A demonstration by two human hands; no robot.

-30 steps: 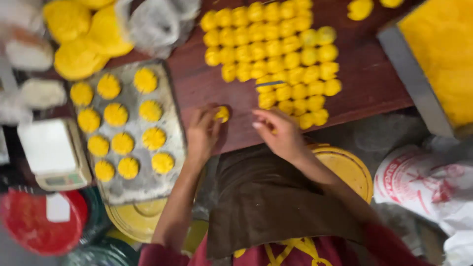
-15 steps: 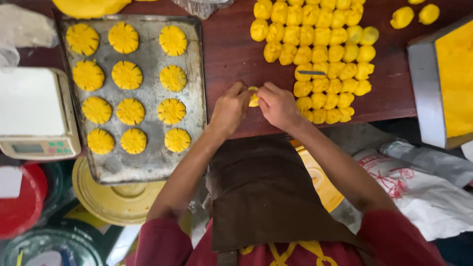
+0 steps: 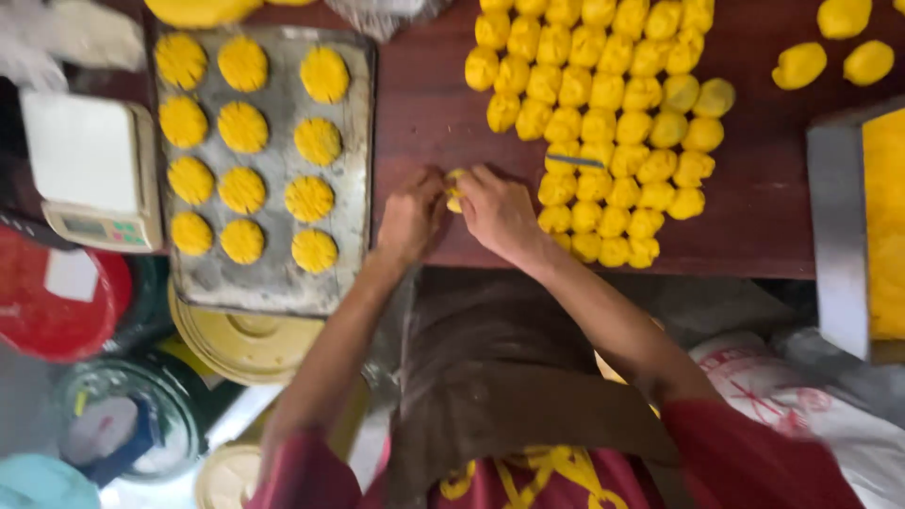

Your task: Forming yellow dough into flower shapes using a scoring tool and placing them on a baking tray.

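My left hand (image 3: pixel 412 215) and my right hand (image 3: pixel 497 209) meet over the dark red-brown tabletop (image 3: pixel 424 123), fingers curled in around one small yellow dough ball (image 3: pixel 454 192) pinched between them; only a sliver of it shows between my fingertips. Both hands are mostly closed on it, knuckles up, just above the table's near edge.

To my right of the hands, close by, lies a packed cluster of yellow dough balls (image 3: pixel 603 113) in rough rows, with a small grey blade-like tool (image 3: pixel 575 161) resting among them. Three more dough pieces (image 3: pixel 799 64) lie apart toward the far right corner, near a metal tray of yellow dough (image 3: pixel 834 226).

To my left sits a floured metal baking tray (image 3: pixel 353 141) carrying flattened, ridged yellow dough discs (image 3: pixel 243 127) in three columns. Beside it stands a white kitchen scale (image 3: pixel 90 174), and below that a red lid (image 3: pixel 47 316). My brown apron (image 3: pixel 500 377) hangs under my forearms.
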